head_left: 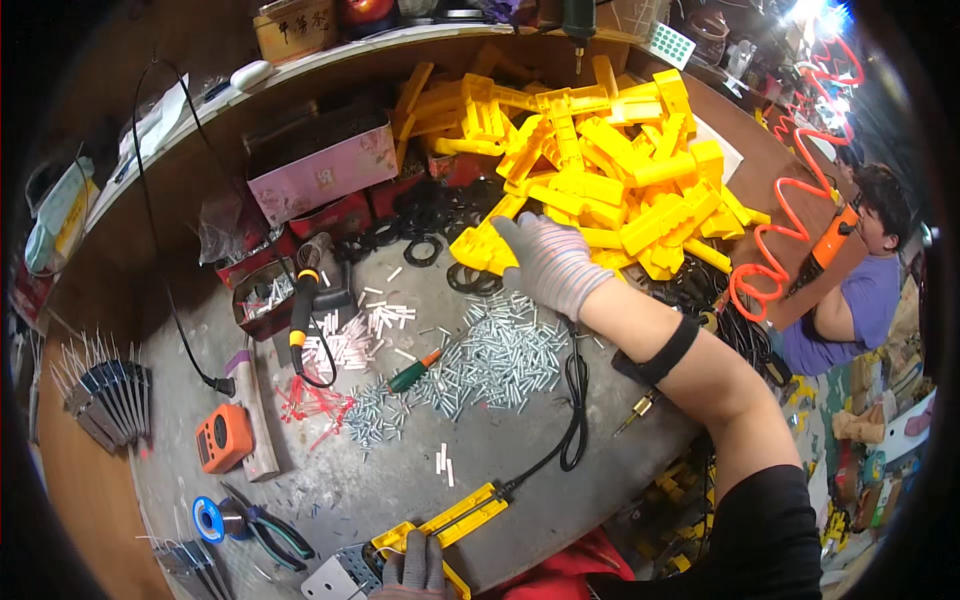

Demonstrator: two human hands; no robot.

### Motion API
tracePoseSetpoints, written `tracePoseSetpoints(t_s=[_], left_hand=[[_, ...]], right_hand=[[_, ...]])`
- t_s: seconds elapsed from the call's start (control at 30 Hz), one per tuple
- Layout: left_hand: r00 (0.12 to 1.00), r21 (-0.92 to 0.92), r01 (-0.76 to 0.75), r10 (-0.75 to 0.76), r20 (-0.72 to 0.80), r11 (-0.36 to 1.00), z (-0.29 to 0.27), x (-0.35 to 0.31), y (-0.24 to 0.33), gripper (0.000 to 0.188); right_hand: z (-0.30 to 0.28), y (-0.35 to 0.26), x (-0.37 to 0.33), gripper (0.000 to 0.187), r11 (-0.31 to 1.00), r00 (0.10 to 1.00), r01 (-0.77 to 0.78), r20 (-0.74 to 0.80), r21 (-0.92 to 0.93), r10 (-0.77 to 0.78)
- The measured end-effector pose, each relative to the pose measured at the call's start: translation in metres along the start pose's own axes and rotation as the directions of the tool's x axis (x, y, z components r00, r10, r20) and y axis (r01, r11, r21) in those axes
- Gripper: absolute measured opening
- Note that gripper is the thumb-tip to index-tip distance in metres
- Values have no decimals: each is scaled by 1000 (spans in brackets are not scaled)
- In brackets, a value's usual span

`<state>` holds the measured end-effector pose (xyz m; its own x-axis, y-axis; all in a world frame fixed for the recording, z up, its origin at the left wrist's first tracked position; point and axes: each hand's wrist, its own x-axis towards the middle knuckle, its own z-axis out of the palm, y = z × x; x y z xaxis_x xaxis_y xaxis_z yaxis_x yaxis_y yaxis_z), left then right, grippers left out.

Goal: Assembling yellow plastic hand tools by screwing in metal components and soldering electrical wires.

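Note:
My right hand (560, 262), in a striped grey work glove, reaches to the near left of a heap of yellow plastic housings (610, 170). Its thumb and fingers close on one yellow housing part (484, 248) at the heap's edge. At the lower edge my left hand (414, 572), gloved in grey, presses on an open yellow housing half (465, 515). A black cable (545, 462) runs out of that half's far end. Beside the left hand lies a perforated metal plate (345, 575); part of it is hidden.
Piles of screws (510, 350) and white tubes (350, 340) cover mid-table, with a green screwdriver (414, 371). Left are an orange meter (224, 438), pliers (270, 530) and a solder spool (208, 520). A power driver (578, 25) hangs above the heap. Another person (850, 290) sits right.

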<state>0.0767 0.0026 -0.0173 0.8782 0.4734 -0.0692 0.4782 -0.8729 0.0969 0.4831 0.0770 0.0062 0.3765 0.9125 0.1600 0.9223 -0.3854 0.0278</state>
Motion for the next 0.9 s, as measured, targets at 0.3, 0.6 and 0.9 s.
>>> tracePoseSetpoints(t_s=[0.3,0.6,0.9], left_hand=[[1000,-7,-5,5,17,1000,-3,-1,-4,66],[986,-39,50,-43,162,998,-3,-3,-2,65],[986,-64,69,-59,155,996,-4,-10,-1,67]], right_hand=[[10,-22,25,58,982,989,142,-69,127,-134],[-9,100,93,48,973,875,-220,-428,67,227],[-28,36,58,28,990,962,-125,251,68,104]])
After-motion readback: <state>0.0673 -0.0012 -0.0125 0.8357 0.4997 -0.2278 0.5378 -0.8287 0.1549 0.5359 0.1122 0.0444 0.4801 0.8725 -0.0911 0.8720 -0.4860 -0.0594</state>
